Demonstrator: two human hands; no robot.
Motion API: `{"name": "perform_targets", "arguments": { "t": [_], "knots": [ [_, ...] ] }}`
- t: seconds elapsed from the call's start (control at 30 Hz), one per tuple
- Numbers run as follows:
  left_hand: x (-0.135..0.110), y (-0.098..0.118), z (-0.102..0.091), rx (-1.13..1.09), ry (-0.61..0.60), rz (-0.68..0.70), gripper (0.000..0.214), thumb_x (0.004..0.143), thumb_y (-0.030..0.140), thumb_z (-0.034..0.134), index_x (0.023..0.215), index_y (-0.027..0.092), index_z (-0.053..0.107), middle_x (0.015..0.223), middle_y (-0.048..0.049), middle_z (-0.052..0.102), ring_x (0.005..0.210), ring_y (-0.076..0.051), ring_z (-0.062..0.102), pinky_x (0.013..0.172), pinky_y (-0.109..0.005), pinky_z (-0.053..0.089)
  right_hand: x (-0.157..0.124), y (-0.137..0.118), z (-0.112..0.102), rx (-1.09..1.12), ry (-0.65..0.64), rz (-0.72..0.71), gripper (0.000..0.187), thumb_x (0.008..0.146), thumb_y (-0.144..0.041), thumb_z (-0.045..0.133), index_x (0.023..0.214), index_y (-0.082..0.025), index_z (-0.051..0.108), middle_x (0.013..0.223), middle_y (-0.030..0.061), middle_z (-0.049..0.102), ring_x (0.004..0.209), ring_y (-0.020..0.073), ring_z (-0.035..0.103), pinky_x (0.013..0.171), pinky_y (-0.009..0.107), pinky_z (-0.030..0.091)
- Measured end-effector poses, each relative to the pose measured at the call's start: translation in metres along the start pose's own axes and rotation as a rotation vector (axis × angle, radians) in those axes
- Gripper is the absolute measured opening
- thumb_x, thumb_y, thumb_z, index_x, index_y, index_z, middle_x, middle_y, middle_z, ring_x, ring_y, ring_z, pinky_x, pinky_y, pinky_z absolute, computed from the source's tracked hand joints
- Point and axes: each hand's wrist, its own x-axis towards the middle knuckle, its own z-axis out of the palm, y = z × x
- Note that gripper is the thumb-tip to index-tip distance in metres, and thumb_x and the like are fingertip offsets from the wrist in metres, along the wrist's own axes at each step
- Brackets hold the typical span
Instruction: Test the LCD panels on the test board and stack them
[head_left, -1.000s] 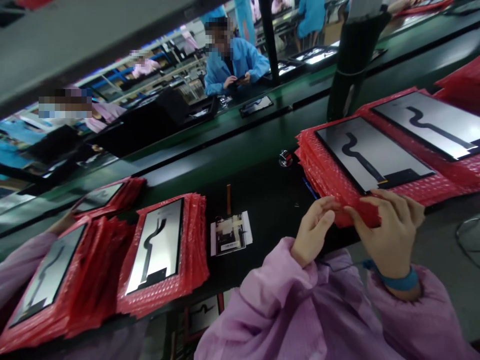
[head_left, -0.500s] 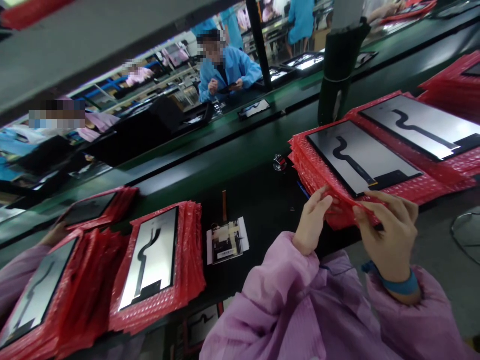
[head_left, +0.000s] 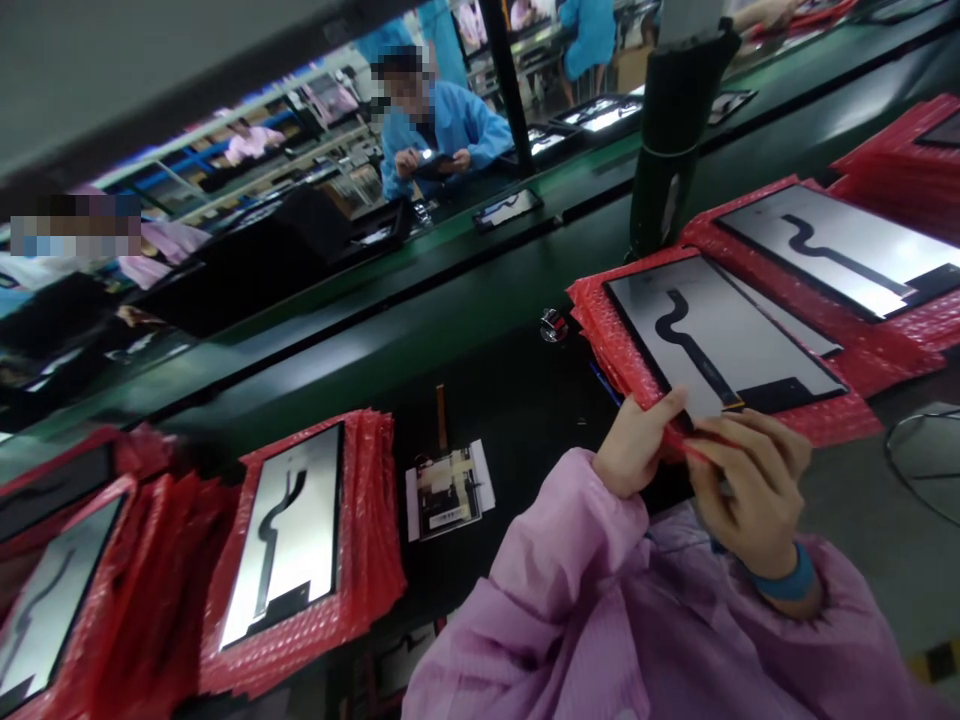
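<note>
LCD panel (head_left: 742, 325) is supported on red bubble wrap (head_left: 844, 425); near corner and wrap are pinched in the left hand (head_left: 636, 440), wrap edge in the right hand (head_left: 754, 490). Flex cable (head_left: 699, 360) should be left unpressed.

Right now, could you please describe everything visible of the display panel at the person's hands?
The display panel is a thin, metallic-looking silver rectangle with dark edges, a black strip and a curving flex cable. It lies on red bubble wrap, the left hand touching its near corner, the right hand close beside.
</note>
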Motion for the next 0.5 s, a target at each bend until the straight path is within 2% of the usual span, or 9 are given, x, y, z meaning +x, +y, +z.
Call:
{"name": "perform_targets", "arguments": {
  "t": [0.1, 0.2, 0.33, 0.43, 0.5],
  "knots": [
    [0.004, -0.004, 0.003, 0.027, -0.015, -0.061, 0.035, 0.080, 0.038, 0.080, 0.079, 0.018, 0.052, 0.062, 0.0058, 0.053, 0.049, -0.008, 0.053, 0.048, -0.019, 0.045, 0.004, 0.020, 0.002, -0.016, 0.131, 0.062, 0.017, 0.089, -0.014, 0.061, 0.101, -0.027, 0.062, 0.099, 0.0061, 0.073, 0.095, 0.0266, 0.067, 0.095, 0.050, 0.051],
    [0.012, -0.009, 0.006, 0.127, -0.021, -0.048, 0.033, 0.083, 0.037, 0.078, 0.088, 0.020, 0.051, 0.064, 0.0053, 0.057, 0.050, -0.010, 0.059, 0.052, -0.022, 0.052, 0.007, 0.046, 0.008, -0.054, 0.228, 0.103, 0.016, 0.091, -0.016, 0.058, 0.101, -0.028, 0.060, 0.096, 0.0082, 0.072, 0.095, 0.0290, 0.067, 0.091, 0.051, 0.051],
    [0.017, -0.012, 0.009, 0.063, -0.003, -0.010, 0.036, 0.087, 0.036, 0.073, 0.103, 0.022, 0.044, 0.073, 0.0041, 0.059, 0.061, -0.015, 0.067, 0.066, -0.031, 0.059, 0.018, 0.066, 0.009, -0.046, 0.228, 0.142, 0.006, 0.094, -0.021, 0.057, 0.093, -0.027, 0.060, 0.093, 0.0083, 0.073, 0.092, 0.0282, 0.068, 0.090, 0.052, 0.050],
    [0.011, -0.016, 0.009, 0.037, 0.097, 0.214, 0.056, 0.083, 0.035, 0.078, 0.121, 0.025, 0.039, 0.088, 0.0023, 0.060, 0.072, -0.014, 0.068, 0.074, -0.030, 0.058, 0.031, 0.059, 0.001, 0.033, 0.134, 0.319, 0.008, 0.097, -0.026, 0.056, 0.091, -0.027, 0.060, 0.102, 0.0074, 0.073, 0.102, 0.0272, 0.067, 0.099, 0.054, 0.047],
    [0.003, -0.017, 0.008, 0.078, 0.161, 0.379, 0.066, 0.079, 0.038, 0.082, 0.128, 0.026, 0.040, 0.092, 0.0020, 0.058, 0.075, -0.013, 0.067, 0.073, -0.027, 0.056, 0.037, 0.046, -0.003, 0.152, 0.149, 0.412, 0.008, 0.098, -0.027, 0.055, 0.092, -0.026, 0.060, 0.105, 0.0074, 0.073, 0.105, 0.0261, 0.067, 0.101, 0.052, 0.047]
  ]
}}
